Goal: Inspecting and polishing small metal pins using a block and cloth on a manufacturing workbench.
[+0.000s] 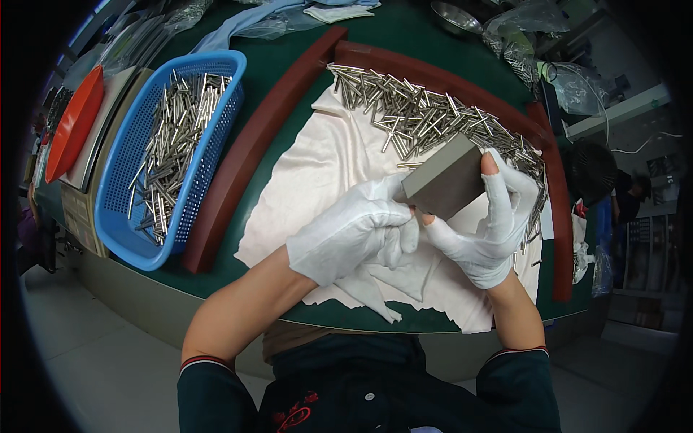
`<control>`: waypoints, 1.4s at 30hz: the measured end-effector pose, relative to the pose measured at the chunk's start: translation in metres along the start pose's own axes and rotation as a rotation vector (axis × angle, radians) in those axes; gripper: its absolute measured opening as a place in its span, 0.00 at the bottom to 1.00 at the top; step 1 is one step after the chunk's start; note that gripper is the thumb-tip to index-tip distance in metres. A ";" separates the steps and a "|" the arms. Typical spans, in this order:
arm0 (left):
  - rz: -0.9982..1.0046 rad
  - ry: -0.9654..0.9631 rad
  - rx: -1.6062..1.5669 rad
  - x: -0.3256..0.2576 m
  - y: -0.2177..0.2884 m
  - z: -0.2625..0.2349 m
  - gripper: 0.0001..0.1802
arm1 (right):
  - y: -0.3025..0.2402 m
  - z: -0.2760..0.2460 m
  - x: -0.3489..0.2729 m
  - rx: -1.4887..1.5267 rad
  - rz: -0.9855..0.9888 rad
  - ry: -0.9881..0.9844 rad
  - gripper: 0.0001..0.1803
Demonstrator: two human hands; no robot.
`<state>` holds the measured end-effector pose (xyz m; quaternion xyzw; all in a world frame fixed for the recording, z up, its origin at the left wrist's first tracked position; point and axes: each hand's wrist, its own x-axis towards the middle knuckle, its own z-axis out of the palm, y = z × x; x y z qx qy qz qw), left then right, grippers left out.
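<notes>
A flat grey rectangular block is held tilted above a pale pink cloth. My right hand, in a white glove with bare thumb and index tips, grips it by its right side. My left hand, also gloved in white, is closed at the block's lower left corner, its fingers curled and partly hidden. Just beyond the block lies a heap of short, shiny metal pins, spreading down the right side of the cloth. Under my hands, a crumpled white cloth rests near the front edge.
Dark red rails border the work area at left, back and right on the green table. A blue perforated basket of metal pins stands to the left, beside a red-orange tray. A metal bowl and plastic bags lie at the back right.
</notes>
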<state>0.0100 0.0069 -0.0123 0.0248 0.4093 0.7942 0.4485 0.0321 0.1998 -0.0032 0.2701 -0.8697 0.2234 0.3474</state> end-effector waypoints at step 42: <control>0.198 0.065 0.193 -0.002 -0.005 0.002 0.37 | 0.006 -0.004 -0.002 -0.032 -0.147 0.030 0.52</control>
